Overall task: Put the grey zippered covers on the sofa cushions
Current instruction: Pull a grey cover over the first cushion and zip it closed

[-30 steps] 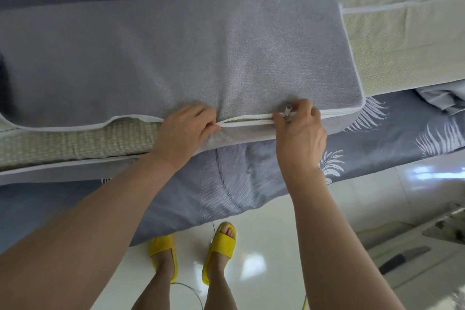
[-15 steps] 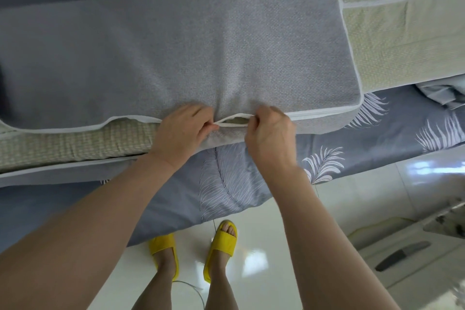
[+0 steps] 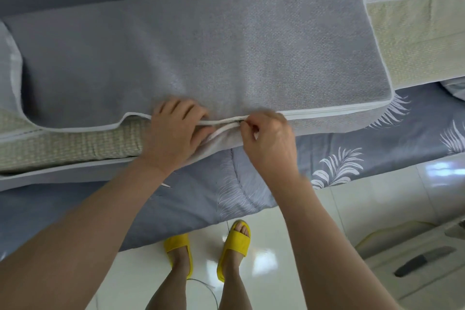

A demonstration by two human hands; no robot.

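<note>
A grey zippered cover with white piping lies over a pale green woven cushion on the sofa. To the right of my hands the zip edge is closed; to the left the cover gapes and bare cushion shows. My left hand grips the cover's front edge, fingers on top and thumb tucked under the piping. Just right of it, my right hand pinches the zipper pull at the seam.
A second pale green cushion lies at the right, partly under the covered one. A grey leaf-print sheet hangs over the sofa's front. My feet in yellow slippers stand on glossy white tiles. A pale low table sits at bottom right.
My right hand has slid left along the seam with the zipper pull, closing the zip behind it, and now sits close to my left hand, which has stayed on the cover's edge.
</note>
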